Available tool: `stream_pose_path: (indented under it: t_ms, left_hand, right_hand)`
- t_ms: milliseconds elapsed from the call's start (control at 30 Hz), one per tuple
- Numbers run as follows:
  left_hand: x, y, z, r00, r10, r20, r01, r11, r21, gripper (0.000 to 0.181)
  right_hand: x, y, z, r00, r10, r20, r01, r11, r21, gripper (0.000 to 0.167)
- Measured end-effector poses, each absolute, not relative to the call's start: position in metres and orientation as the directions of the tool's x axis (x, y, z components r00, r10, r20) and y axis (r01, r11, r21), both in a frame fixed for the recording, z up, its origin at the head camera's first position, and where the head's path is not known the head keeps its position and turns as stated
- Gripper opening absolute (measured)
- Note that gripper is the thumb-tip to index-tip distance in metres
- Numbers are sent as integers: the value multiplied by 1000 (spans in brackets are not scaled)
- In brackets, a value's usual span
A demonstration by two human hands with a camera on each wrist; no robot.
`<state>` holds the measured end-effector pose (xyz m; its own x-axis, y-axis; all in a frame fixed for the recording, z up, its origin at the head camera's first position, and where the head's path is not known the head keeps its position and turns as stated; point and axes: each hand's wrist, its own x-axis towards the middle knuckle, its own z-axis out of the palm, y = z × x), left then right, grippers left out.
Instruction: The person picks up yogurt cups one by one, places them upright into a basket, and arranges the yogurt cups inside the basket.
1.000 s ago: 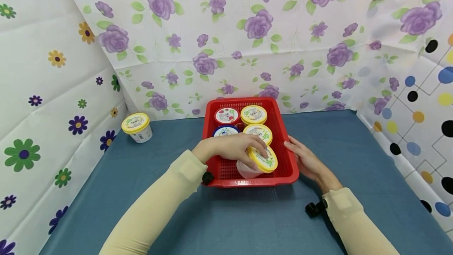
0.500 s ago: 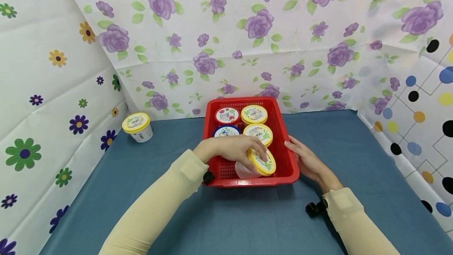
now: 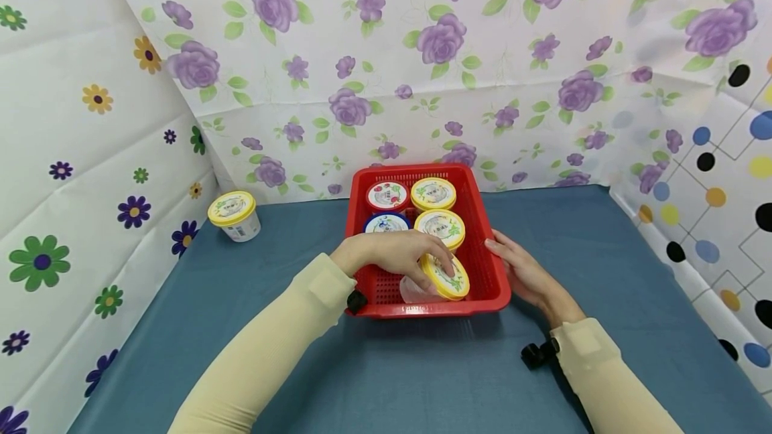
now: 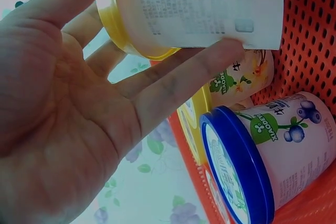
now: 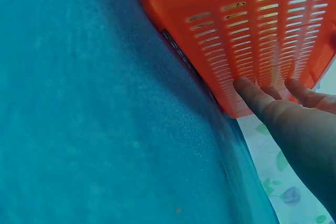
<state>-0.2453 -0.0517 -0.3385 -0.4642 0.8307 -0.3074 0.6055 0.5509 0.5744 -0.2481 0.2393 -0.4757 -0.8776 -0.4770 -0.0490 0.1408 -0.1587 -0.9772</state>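
Note:
My left hand [image 3: 401, 254] holds a yellow-lidded tub [image 3: 449, 278] at the front of the red basket [image 3: 500, 286]. The tub is tilted, its lid facing up and to the right. In the left wrist view, the fingers reach along the tub's printed side [image 4: 210, 9]; a blue-lidded tub [image 4: 236, 166] with blueberry pictures stands close by. On the basket's right side, my right hand [image 3: 531, 280] touches the rim. Fairly straight fingers [image 5: 252, 93] rest against the slotted outer wall in the right wrist view.
Inside the basket stand a red-lidded tub [image 3: 388, 197], two more yellow-lidded tubs [image 3: 433, 194] and the blue-lidded one. Another yellow-lidded tub [image 3: 234, 216] stands on the blue cloth [image 3: 289, 253] at the far left. A flowered sheet [image 3: 362, 86] hangs behind.
The held tub has shifted slightly left and down in the basket, with my left hand still around it. My right hand has stayed at the basket's side.

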Motion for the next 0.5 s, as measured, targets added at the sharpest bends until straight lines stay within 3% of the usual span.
stream_pose_path:
  t_ms: [300, 500]
  left_hand:
    - [-246, -52, -339, -431, 832, -350, 616, 554, 560, 52]
    - [-248, -52, -341, -418, 841, -344, 600, 540, 590, 37]
  right_hand:
    - [-247, 239, -475, -879, -475, -50, 146, -166, -975, 57]
    - [-247, 239, -475, -876, -480, -45, 144, -171, -975, 55]
